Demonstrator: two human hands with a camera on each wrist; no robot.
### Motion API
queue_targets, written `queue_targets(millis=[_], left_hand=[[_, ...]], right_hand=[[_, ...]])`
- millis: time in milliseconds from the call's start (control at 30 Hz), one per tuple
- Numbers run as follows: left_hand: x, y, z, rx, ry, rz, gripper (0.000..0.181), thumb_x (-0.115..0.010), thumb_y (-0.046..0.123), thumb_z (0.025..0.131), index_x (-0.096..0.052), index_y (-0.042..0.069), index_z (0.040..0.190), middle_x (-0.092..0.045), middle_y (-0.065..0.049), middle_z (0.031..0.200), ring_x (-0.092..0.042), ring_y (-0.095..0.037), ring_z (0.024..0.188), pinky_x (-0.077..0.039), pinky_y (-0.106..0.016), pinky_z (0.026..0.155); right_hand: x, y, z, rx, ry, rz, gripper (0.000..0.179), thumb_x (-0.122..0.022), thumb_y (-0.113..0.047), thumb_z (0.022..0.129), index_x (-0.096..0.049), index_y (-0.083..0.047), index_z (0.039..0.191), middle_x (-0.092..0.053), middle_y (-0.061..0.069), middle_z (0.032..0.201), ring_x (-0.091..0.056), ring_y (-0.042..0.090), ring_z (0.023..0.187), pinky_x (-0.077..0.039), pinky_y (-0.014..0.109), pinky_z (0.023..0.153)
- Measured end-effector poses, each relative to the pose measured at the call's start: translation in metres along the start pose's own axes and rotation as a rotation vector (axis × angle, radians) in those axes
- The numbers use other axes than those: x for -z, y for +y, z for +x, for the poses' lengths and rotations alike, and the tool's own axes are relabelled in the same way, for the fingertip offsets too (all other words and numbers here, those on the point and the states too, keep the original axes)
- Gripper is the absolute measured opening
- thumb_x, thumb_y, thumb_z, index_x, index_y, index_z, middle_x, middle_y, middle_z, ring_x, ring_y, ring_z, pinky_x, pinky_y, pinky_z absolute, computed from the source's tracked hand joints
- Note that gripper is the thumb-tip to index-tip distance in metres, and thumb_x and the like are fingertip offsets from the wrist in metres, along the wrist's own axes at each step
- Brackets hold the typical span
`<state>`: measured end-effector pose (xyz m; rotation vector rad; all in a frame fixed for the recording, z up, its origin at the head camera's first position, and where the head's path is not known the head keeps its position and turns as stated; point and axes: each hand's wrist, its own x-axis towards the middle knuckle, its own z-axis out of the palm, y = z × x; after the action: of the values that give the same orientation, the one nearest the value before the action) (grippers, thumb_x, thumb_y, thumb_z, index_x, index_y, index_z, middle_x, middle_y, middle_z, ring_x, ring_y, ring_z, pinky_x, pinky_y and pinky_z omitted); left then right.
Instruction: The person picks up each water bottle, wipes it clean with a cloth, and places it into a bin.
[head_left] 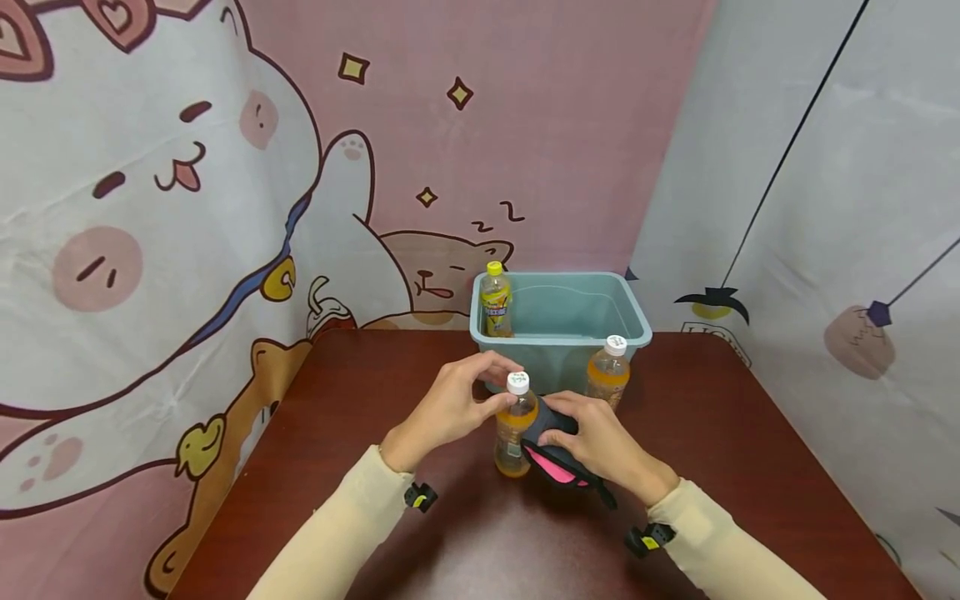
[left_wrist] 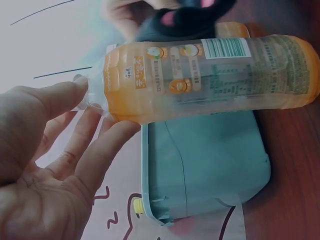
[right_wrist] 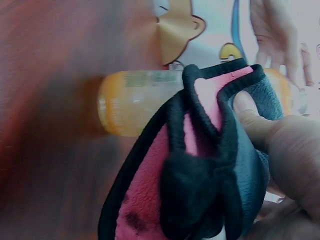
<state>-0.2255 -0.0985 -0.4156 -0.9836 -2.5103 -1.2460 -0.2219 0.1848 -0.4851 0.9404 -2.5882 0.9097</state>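
Observation:
An orange-labelled plastic bottle (head_left: 513, 437) with a white cap stands upright on the table. My left hand (head_left: 453, 404) holds it by the neck just below the cap, thumb on one side and fingers on the other. From the right, my right hand (head_left: 600, 437) grips a folded cleaning cloth (right_wrist: 247, 165), dark grey outside, pink inside, with black edging. In the head view the cloth overlaps the bottle's right side, hiding part of its label. The left wrist view shows the bottle's barcode side (left_wrist: 225, 48).
Behind the hands stands a light blue plastic bin (head_left: 562, 340), with a yellow-capped bottle (head_left: 496, 304) inside at its left. Another white-capped orange bottle (head_left: 609, 375) is in front of the bin's right side. A cartoon-printed curtain (head_left: 562, 150) hangs behind the dark red table (head_left: 750, 467).

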Motion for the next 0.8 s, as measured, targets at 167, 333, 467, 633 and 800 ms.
queue_targets(millis=[167, 333, 467, 633, 800], left_hand=[[-0.001, -0.003, 0.0, -0.018, 0.008, -0.001, 0.04, -0.092, 0.015, 0.103, -0.076, 0.018, 0.139, -0.084, 0.001, 0.133, -0.083, -0.017, 0.117, -0.07, -0.037, 0.105], [-0.001, -0.003, 0.0, -0.009, 0.007, 0.002, 0.039, -0.092, 0.016, 0.103, -0.075, 0.017, 0.139, -0.084, 0.0, 0.135, -0.083, -0.018, 0.117, -0.07, -0.038, 0.105], [-0.001, -0.002, 0.0, 0.007, 0.002, 0.005, 0.039, -0.092, 0.015, 0.103, -0.075, 0.017, 0.138, -0.084, -0.001, 0.135, -0.083, -0.018, 0.118, -0.07, -0.039, 0.106], [-0.001, -0.002, 0.0, 0.012, 0.001, 0.005, 0.039, -0.092, 0.015, 0.103, -0.075, 0.018, 0.139, -0.084, -0.001, 0.135, -0.084, -0.019, 0.118, -0.071, -0.04, 0.106], [-0.001, -0.002, 0.001, 0.014, -0.004, 0.001, 0.039, -0.092, 0.016, 0.103, -0.075, 0.018, 0.139, -0.084, -0.001, 0.135, -0.084, -0.019, 0.118, -0.071, -0.041, 0.106]], right_hand=[[-0.018, 0.011, -0.005, -0.004, -0.075, -0.029, 0.054, -0.102, -0.023, 0.091, -0.083, -0.002, 0.136, -0.086, 0.012, 0.134, -0.084, 0.027, 0.119, -0.073, 0.043, 0.098], [-0.032, 0.018, -0.008, -0.022, -0.144, -0.065, 0.054, -0.102, -0.02, 0.091, -0.082, 0.004, 0.134, -0.086, 0.016, 0.131, -0.085, 0.029, 0.121, -0.071, 0.047, 0.102], [-0.039, 0.022, -0.011, -0.033, -0.208, -0.082, 0.053, -0.101, -0.019, 0.093, -0.081, 0.006, 0.135, -0.086, 0.016, 0.131, -0.085, 0.031, 0.121, -0.071, 0.049, 0.102], [-0.04, 0.023, -0.011, -0.028, -0.207, -0.073, 0.052, -0.101, -0.02, 0.093, -0.082, 0.006, 0.133, -0.086, 0.016, 0.129, -0.085, 0.031, 0.12, -0.071, 0.05, 0.102], [-0.039, 0.024, -0.009, -0.018, -0.176, -0.067, 0.052, -0.103, -0.021, 0.091, -0.083, 0.005, 0.131, -0.088, 0.014, 0.126, -0.086, 0.029, 0.118, -0.071, 0.05, 0.102]])
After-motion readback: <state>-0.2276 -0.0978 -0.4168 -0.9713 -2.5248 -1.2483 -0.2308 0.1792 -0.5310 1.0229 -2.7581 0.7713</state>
